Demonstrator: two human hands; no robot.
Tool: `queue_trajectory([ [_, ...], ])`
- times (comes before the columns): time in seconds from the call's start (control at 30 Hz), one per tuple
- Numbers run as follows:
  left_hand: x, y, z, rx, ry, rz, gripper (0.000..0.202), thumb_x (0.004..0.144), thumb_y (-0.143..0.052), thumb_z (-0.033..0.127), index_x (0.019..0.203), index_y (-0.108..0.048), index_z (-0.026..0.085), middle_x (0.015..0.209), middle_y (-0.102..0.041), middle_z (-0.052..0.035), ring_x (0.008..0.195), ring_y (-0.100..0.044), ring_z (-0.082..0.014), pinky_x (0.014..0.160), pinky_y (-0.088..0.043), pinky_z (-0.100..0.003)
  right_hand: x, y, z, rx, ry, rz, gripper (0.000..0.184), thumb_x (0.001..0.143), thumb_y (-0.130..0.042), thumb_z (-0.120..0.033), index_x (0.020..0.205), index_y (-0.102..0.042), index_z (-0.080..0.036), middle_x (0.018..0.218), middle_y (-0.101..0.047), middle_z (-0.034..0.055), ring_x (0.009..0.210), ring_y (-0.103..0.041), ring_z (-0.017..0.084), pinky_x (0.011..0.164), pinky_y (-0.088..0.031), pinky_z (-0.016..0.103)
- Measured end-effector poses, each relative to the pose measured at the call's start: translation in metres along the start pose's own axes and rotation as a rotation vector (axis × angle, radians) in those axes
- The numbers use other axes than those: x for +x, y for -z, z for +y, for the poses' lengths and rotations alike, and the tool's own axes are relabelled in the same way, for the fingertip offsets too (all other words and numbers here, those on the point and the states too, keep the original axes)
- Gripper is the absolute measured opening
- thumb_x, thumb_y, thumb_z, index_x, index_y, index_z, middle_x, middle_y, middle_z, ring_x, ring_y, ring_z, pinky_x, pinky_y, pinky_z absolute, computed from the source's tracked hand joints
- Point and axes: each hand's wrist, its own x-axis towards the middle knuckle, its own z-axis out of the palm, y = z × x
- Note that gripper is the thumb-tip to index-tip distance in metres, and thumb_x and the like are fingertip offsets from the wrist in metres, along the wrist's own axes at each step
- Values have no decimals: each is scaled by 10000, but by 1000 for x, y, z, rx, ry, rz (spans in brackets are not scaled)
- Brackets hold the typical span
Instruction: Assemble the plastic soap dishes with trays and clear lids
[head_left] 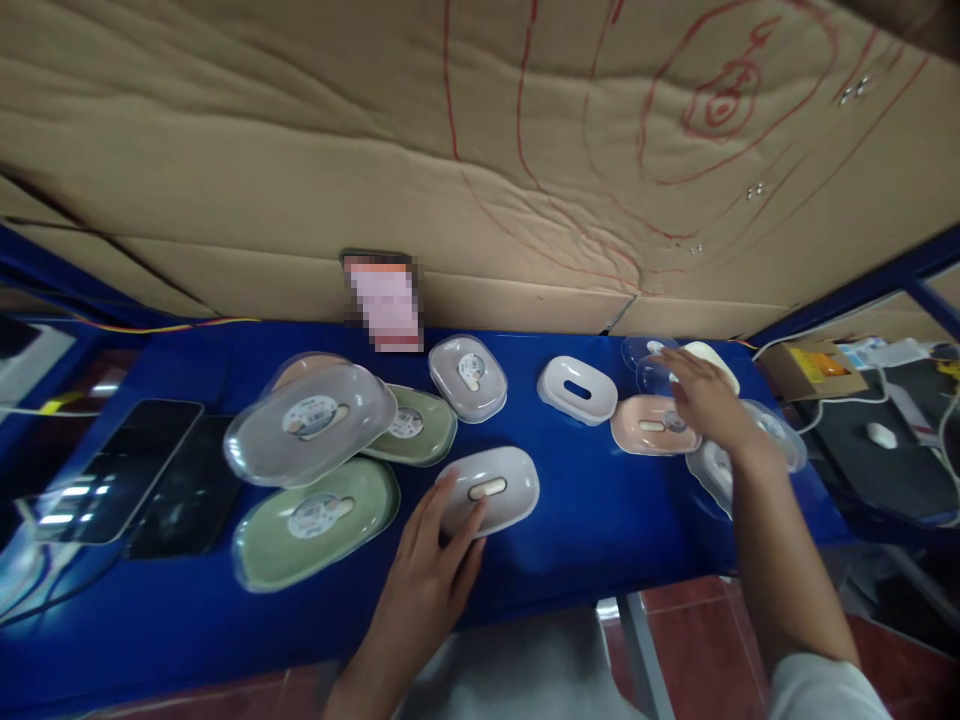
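Observation:
Oval soap dishes lie spread over a blue table. My left hand lies flat with fingers stretched out, its tips touching a white dish with a slot. My right hand reaches to the right group, fingers laid over a pink dish and a clear lid. A cream dish shows just behind that hand. I cannot see whether the right fingers grip anything.
At the left lie two green dishes and clear-lidded ones. A white slotted tray sits mid-table. Two dark phones lie far left. Cardboard backs the table. A cluttered bench stands right.

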Motion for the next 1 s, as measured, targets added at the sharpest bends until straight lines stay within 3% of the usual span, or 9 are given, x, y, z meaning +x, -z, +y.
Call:
queue_trajectory([
  [0.07,7,-5,-1,-31,-12,25,520,1012,-610,115,1511,-556,249,1668,-393,-192,1528,-457,-371,1152,-529,-555,10,5,43,-25,-87,-49,544,901,-561,-5,1407,-683,-165,1508,-595,285,1423,-572,397,1102,-418,612],
  [0.13,13,-9,-1,-46,-31,34,484,1003,-618,99,1469,-589,228,1660,-403,-193,1544,-434,-380,1165,-523,-565,16,4,63,-24,-107,-84,569,856,-670,-19,1413,-678,-135,1479,-600,327,1403,-580,433,1065,-422,616],
  [0.33,18,-13,1,-71,-61,32,456,1004,-640,117,1445,-600,227,1628,-450,-178,1520,-480,-349,1180,-526,-524,19,14,59,20,-98,-90,751,872,-845,-244,1545,-546,-99,1476,-610,295,1434,-548,421,1160,-390,567],
  [0.43,17,-13,0,-104,5,33,563,1024,-641,182,1561,-481,237,1640,-444,-184,1503,-513,-324,1159,-554,-478,-7,24,26,66,-65,-1,884,915,-822,-387,1643,-395,-123,1567,-516,293,1475,-511,399,1174,-441,523],
  [0.53,18,-17,-3,-179,113,40,681,1033,-646,241,1643,-344,270,1671,-416,-183,1515,-505,-317,1144,-567,-468,-46,17,-43,181,120,117,925,947,-778,-449,1701,-282,-246,1690,-399,195,1577,-381,375,1241,-415,566],
  [0.63,18,-21,-8,-269,156,35,775,1026,-667,269,1678,-250,300,1649,-462,-171,1517,-506,-310,1170,-540,-494,-72,-7,-117,260,419,-48,736,1035,-661,-376,1683,-330,-266,1734,-346,145,1600,-356,324,1246,-442,544],
  [0.7,18,-22,-10,-318,155,3,816,1025,-673,283,1691,-203,307,1622,-506,-163,1500,-527,-306,1183,-527,-507,-76,-25,-150,263,534,-117,657,1061,-626,-335,1664,-377,-259,1741,-344,116,1635,-272,313,1252,-445,529],
  [0.87,17,-16,-15,-360,203,-70,845,990,-713,269,1671,-224,374,1621,-509,-135,1496,-527,-337,1182,-519,-546,-72,-53,-173,189,635,-82,680,1039,-675,-319,1657,-400,-256,1755,-317,102,1661,-147,349,1256,-436,561],
  [1.0,17,-13,-18,-379,198,-94,764,996,-686,221,1635,-302,389,1623,-498,-115,1492,-535,-317,1187,-520,-526,-79,-54,-176,120,625,-42,708,1021,-694,-276,1663,-395,-261,1766,-283,110,1657,-152,374,1232,-470,571],
])
